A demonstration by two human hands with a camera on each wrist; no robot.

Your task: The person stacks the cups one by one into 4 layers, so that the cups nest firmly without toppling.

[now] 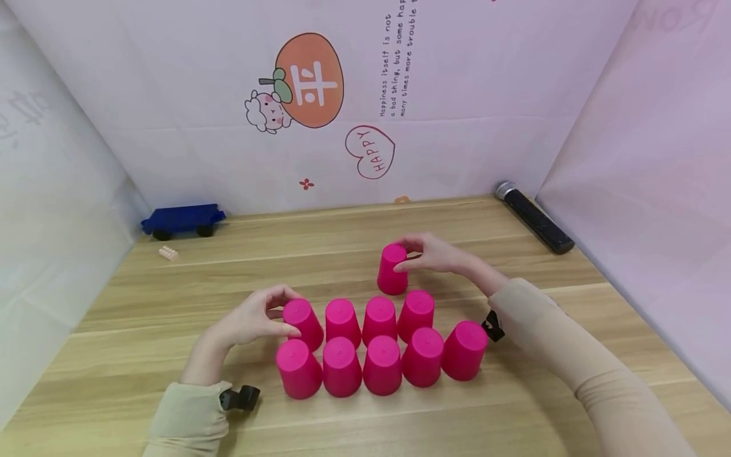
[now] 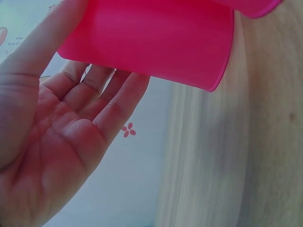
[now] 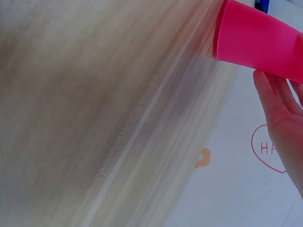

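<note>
Several pink plastic cups stand upside down in two rows on the wooden table, among them a front-row cup (image 1: 383, 366). My left hand (image 1: 263, 315) holds the leftmost back-row cup (image 1: 303, 324), thumb on the near side and fingers behind it. In the left wrist view that cup (image 2: 156, 42) lies between thumb and fingers. Farther back, apart from the rows, my right hand (image 1: 434, 254) grips another upside-down pink cup (image 1: 392, 270). The right wrist view shows this cup (image 3: 260, 40) with fingers along its side; whether its rim touches the table I cannot tell.
A black microphone (image 1: 535, 219) lies at the back right of the table (image 1: 274, 254). At the back left are a blue toy wagon (image 1: 183, 219) and a small pale toy brick (image 1: 168, 252). Printed white cloth walls (image 1: 457, 152) enclose the back and sides.
</note>
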